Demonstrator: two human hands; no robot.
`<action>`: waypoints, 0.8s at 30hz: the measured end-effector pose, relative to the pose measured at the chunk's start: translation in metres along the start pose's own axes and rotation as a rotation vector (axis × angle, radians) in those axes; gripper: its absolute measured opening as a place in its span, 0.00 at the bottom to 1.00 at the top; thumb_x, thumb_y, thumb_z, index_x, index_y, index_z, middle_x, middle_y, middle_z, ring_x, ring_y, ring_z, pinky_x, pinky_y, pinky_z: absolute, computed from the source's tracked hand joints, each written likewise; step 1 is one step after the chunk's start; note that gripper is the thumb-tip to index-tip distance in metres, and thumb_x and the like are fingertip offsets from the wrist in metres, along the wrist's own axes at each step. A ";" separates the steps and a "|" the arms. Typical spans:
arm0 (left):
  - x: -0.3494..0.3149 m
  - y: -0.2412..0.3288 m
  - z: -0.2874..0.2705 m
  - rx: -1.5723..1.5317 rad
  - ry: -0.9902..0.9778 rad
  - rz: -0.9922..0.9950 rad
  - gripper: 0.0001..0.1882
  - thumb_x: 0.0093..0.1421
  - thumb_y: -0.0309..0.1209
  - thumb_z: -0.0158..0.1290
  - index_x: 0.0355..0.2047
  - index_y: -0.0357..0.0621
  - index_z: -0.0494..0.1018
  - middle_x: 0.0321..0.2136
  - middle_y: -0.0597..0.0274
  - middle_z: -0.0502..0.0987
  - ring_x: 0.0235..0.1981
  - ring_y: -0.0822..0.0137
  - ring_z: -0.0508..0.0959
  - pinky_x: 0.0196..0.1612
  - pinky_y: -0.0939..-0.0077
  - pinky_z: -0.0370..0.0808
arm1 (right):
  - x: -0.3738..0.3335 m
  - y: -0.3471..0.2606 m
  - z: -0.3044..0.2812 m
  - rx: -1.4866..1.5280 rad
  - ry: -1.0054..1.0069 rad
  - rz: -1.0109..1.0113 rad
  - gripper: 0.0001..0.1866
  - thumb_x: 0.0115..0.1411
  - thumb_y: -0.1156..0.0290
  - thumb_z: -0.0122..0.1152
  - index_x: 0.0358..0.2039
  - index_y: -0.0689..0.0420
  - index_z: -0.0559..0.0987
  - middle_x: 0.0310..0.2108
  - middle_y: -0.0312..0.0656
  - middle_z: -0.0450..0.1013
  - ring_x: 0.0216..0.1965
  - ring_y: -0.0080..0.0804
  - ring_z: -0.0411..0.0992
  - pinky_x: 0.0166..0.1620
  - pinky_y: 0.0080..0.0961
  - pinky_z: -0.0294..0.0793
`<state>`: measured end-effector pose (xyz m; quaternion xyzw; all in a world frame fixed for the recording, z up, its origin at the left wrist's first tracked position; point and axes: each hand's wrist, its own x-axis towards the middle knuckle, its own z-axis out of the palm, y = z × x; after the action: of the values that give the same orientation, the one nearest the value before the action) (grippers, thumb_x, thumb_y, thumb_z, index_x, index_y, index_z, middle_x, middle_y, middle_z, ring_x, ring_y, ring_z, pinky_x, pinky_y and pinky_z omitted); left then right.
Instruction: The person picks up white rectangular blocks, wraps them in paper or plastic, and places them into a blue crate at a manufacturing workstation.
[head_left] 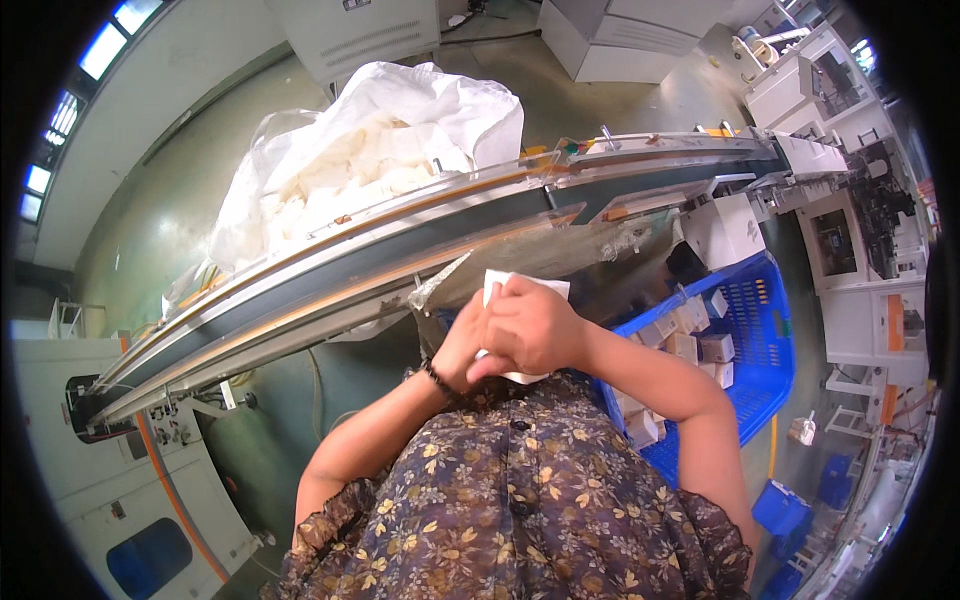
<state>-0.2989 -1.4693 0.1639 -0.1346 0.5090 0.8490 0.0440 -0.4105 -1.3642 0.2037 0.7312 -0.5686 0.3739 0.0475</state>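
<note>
Close before my chest, my left hand [465, 338] and my right hand [535, 325] are closed together around a white flat piece [556, 287] that looks like paper or thin card. Its corners stick out above the knuckles and below the right hand. My fingers cover its middle, so its exact kind is hidden. The right hand overlaps the fingers of the left. A dark bead bracelet [436, 381] is on my left wrist.
A long conveyor [370, 262] with a dark belt runs across in front of me. Beyond it stands a large white sack [400, 95] of pale pieces. At my right is a blue crate [765, 350] holding several small pale boxes [682, 346]. A white machine [75, 385] is at the left.
</note>
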 end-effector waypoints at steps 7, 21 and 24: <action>0.039 -0.066 -0.001 -1.029 -0.467 -0.287 0.27 0.69 0.53 0.41 0.53 0.43 0.71 0.45 0.60 0.78 0.45 0.65 0.79 0.50 0.70 0.76 | 0.050 -0.052 -0.070 1.361 1.161 0.318 0.28 0.63 0.33 0.36 0.27 0.45 0.55 0.09 0.25 0.47 0.13 0.18 0.42 0.25 0.27 0.57; 0.058 0.026 0.048 0.606 -0.256 -0.091 0.21 0.67 0.40 0.45 0.25 0.35 0.74 0.21 0.44 0.75 0.25 0.42 0.75 0.31 0.60 0.72 | -0.128 -0.030 -0.035 1.412 0.849 1.367 0.42 0.67 0.33 0.28 0.50 0.62 0.72 0.46 0.40 0.74 0.49 0.29 0.73 0.54 0.29 0.70; 0.069 0.016 0.062 1.258 -0.218 0.215 0.31 0.71 0.46 0.37 0.23 0.31 0.72 0.19 0.40 0.73 0.24 0.45 0.76 0.33 0.55 0.70 | -0.143 -0.047 -0.063 1.116 0.351 1.349 0.36 0.61 0.41 0.55 0.55 0.62 0.69 0.49 0.42 0.73 0.52 0.28 0.71 0.56 0.29 0.69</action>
<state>-0.3799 -1.4272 0.1866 0.0559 0.9126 0.3969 0.0806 -0.4113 -1.2027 0.1794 0.0897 -0.5975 0.6513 -0.4591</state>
